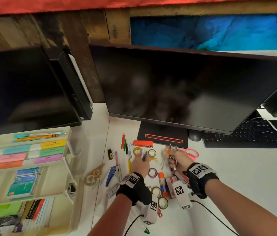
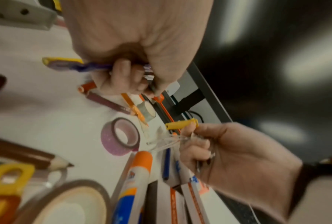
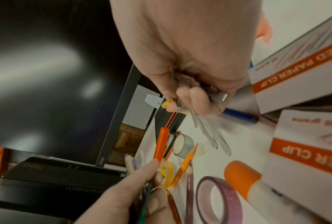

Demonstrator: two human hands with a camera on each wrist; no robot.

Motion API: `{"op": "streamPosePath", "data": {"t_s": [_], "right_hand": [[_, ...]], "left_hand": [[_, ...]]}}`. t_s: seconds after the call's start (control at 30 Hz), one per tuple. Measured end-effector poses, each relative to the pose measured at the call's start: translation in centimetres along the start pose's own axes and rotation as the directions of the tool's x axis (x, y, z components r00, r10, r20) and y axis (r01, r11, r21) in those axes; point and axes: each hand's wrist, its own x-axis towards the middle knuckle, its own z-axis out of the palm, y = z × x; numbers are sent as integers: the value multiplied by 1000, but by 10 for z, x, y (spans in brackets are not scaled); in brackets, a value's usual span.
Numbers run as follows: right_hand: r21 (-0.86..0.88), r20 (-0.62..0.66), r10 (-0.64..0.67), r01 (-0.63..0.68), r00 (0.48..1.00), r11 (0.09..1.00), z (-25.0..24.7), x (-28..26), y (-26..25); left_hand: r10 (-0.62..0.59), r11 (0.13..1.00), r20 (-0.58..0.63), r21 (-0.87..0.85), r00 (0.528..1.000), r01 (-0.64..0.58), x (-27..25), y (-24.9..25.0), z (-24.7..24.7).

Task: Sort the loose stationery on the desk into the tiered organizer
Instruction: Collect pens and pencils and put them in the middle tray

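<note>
Fingers [image 3: 192, 97] of the right hand [image 1: 178, 159] clench clear pens; left hand [image 1: 140, 163] grips purple pens beside the purple tape roll [image 1: 152, 172]. Overfull fists could spill.

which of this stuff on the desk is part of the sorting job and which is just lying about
Part of the job:
tiered organizer
purple tape roll
glue stick
orange stapler
pink scissors
paper clip boxes
pens gripped in the left hand
clear pens gripped in the right hand

Just lying about:
monitor
keyboard
mouse
</note>
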Motion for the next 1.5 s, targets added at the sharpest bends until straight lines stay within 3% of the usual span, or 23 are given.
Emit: {"op": "streamPosePath", "data": {"t_s": [0.07, 0.17, 0.33, 0.47, 0.53, 0.63, 0.8, 0.9, 1.0, 1.07, 1.13, 1.2, 1.33, 1.5], "right_hand": [[17, 29, 26, -26, 999, 1000, -3, -3, 2], [69, 102, 20, -27, 995, 997, -7, -6, 6], [-30, 197, -57, 65, 979, 997, 1, -22, 9], [-246, 201, -68, 118, 977, 962, 12, -32, 11], [-258, 209, -79, 133, 975, 957, 17, -35, 11], [-218, 157, -128, 161, 979, 963, 23, -34, 12], [-125, -35, -152, 147, 988, 981, 25, -22, 15], [-14, -101, -137, 136, 985, 991, 21, -18, 12], [82, -89, -104, 111, 991, 990, 19, -18, 7], [125, -22, -110, 112, 994, 986, 21, -21, 5], [123, 59, -125, 117, 990, 986, 24, -27, 6], [103, 103, -118, 108, 988, 989, 26, -32, 9], [134, 164, -43, 21, 985, 991, 24, -37, 13], [8, 244, -7, 5, 970, 1000, 24, -41, 18]], "left_hand": [[-27, 992, 7, -121, 1000, 28, 4, -2, -4], [-75, 922, 146, -365, 986, 124, 0, 3, -6], [-103, 837, 325, -482, 940, 259, -6, 16, 0], [-123, 841, 342, -462, 932, 280, -2, 18, 1], [-91, 813, 369, -509, 925, 283, -1, 17, 0], [-74, 781, 331, -567, 941, 261, -2, 15, -3], [-150, 778, 165, -588, 975, 219, -3, 8, -10], [-164, 789, 167, -570, 972, 231, -9, 6, -17], [-161, 825, 225, -504, 961, 257, -14, -2, -19], [-195, 772, 333, -527, 922, 354, -19, -3, -17], [-184, 649, 419, -628, 889, 430, -20, 0, -15], [-153, 562, 425, -705, 892, 432, -19, 4, -13], [-77, 708, 309, -653, 948, 270, -15, 1, -6], [29, 829, 308, -539, 951, 150, -25, 4, -9]]}}
